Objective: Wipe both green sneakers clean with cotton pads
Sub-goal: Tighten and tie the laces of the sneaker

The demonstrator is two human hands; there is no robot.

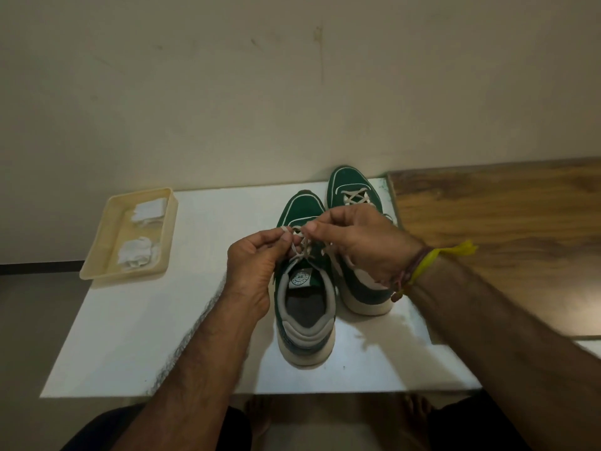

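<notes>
Pinching the off-white laces [304, 247] of the near green sneaker [304, 307], both hands work over its lace area. Left hand [252, 265] has thumb and forefinger closed on a lace end at the sneaker's left side, other fingers curled under. Right hand [357, 242] comes in from the right, thumb and fingertips nipping a lace strand just above the knot area; it carries a yellow band [435, 260] and darker thread bracelets at the wrist.

Near sneaker stands upright on the white table [146, 336], heel toward the person, toe pointing away, tongue label visible, opening facing up. Second green sneaker [353, 196] sits just beside it on the right and further back, toe away, its rear half covered by the right hand and wrist; the two look to be touching or nearly so, can't tell exactly.

Cream plastic tray [97, 265] at the table's far left corner, partly overhanging the edge, well apart from the sneakers. Two clumps of white cotton pads in it: one at the far end [149, 211], one at the near end [136, 253]. Neither hand holds a pad.

Wooden surface [504, 229] adjoins the table on the right. Plain beige wall [292, 92] behind. Bare feet and dark-clothed knees show below the table's front edge.
</notes>
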